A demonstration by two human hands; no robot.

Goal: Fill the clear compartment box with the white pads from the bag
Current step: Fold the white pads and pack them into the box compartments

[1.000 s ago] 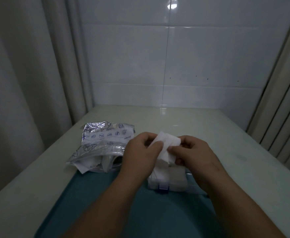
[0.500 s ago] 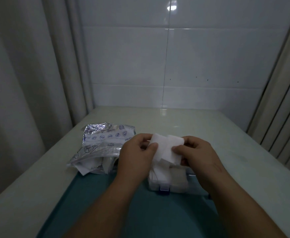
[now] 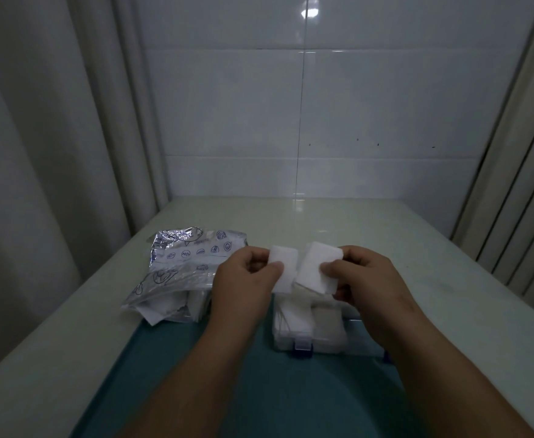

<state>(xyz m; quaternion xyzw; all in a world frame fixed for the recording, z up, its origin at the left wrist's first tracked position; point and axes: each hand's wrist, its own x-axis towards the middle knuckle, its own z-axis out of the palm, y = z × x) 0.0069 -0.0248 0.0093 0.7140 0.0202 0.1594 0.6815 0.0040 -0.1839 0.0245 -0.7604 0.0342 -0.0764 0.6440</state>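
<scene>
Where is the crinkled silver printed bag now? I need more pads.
In the head view, the crinkled silver printed bag lies on the pale table, left of the left hand.

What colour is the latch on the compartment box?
Blue; the latch shows on the box's near edge in the head view.

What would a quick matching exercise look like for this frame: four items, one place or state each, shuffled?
Items:
1. left hand
2. right hand
3. bag
4. clear compartment box

Places/states:
A. crumpled on the table, left of the hands
B. pinches the pad nearer the bag
C. below the hands, on the blue mat, white pads inside
D. pinches the pad farther from the bag

Pairs: 1-B, 2-D, 3-A, 4-C
</scene>
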